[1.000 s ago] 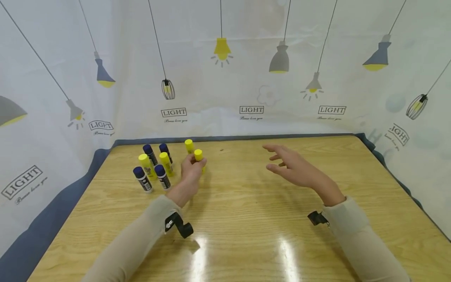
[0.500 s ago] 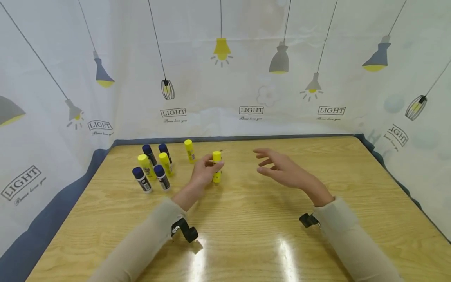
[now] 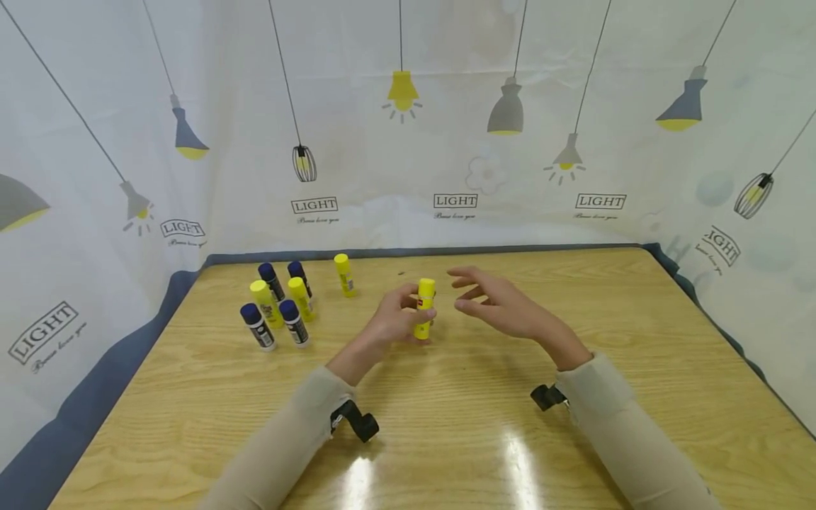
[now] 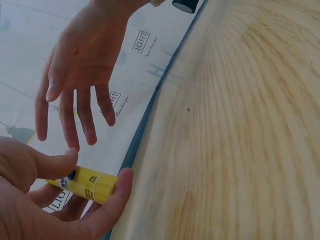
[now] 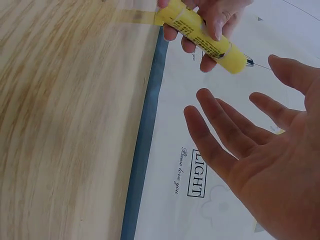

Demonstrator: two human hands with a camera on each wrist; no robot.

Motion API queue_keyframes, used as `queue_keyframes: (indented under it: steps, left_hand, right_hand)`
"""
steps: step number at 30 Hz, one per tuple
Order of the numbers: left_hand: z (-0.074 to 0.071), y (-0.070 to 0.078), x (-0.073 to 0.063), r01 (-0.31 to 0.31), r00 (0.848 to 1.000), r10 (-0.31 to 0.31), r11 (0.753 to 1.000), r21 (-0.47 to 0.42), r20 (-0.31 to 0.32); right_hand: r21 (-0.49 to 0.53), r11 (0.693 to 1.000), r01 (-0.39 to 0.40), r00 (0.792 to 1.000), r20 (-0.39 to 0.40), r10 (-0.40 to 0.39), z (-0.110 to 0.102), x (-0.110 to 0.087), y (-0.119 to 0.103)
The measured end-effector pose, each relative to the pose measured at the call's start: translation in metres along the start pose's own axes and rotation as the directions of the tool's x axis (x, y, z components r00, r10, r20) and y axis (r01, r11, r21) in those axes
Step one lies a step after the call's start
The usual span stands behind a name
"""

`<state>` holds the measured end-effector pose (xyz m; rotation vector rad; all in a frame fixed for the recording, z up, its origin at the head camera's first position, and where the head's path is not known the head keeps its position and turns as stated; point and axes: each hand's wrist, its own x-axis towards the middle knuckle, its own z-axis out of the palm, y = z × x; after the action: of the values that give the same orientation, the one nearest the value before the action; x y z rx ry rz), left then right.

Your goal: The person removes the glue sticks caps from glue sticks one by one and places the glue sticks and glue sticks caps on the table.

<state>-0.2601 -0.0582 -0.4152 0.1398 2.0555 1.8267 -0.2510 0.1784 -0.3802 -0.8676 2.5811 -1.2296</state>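
Observation:
A yellow glue stick (image 3: 425,301) stands upright in the grip of my left hand (image 3: 393,316), pinched between thumb and fingers near the table's middle. The left wrist view shows the thumb across the yellow glue stick (image 4: 90,185) and a fingertip against its end. Facing it from the right, my right hand (image 3: 500,303) hovers with fingers spread and holds nothing. In the right wrist view the right hand (image 5: 260,135) is apart from the glue stick (image 5: 200,32).
Several capped glue sticks stand at the table's left: blue-capped ones (image 3: 257,326) and yellow ones (image 3: 299,297). Another yellow glue stick (image 3: 344,275) stands a little apart near the back edge. A curtain (image 3: 382,156) printed with lamps hangs behind the wooden table (image 3: 484,439).
My left hand has carried the yellow glue stick rightward from beside the other yellow one. My right hand has moved a little left, narrowing the gap between the hands.

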Motion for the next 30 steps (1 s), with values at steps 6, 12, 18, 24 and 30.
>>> queue_keyframes:
  steps: [6, 12, 18, 24, 30]
  left_hand:
    - [0.004, 0.002, -0.002, -0.034, 0.995, 0.023, 0.992, 0.118, 0.099]
    - [0.005, 0.003, -0.007, -0.068, 0.986, 0.031, 0.973, 0.221, 0.164]
    - [0.008, 0.005, -0.01, -0.137, 0.977, 0.078, 0.942, 0.305, 0.197]
    - [0.011, 0.007, -0.012, -0.23, 0.963, 0.147, 0.884, 0.406, 0.225]
    - [0.015, 0.007, -0.013, -0.302, 0.948, 0.206, 0.821, 0.485, 0.241]
  right_hand:
    - [0.035, 0.999, 0.012, 1.0, -0.013, -0.012, 0.002, -0.002, 0.004]
    - [0.057, 0.998, -0.002, 1.0, 0.008, 0.002, 0.002, -0.004, 0.004]
    - [0.061, 0.998, 0.016, 1.0, 0.004, -0.017, -0.004, -0.008, 0.002]
    - [0.043, 0.999, 0.024, 1.0, 0.019, -0.025, -0.002, -0.009, 0.004]
    - [0.02, 1.0, 0.006, 1.0, 0.023, -0.006, 0.003, -0.009, 0.004]
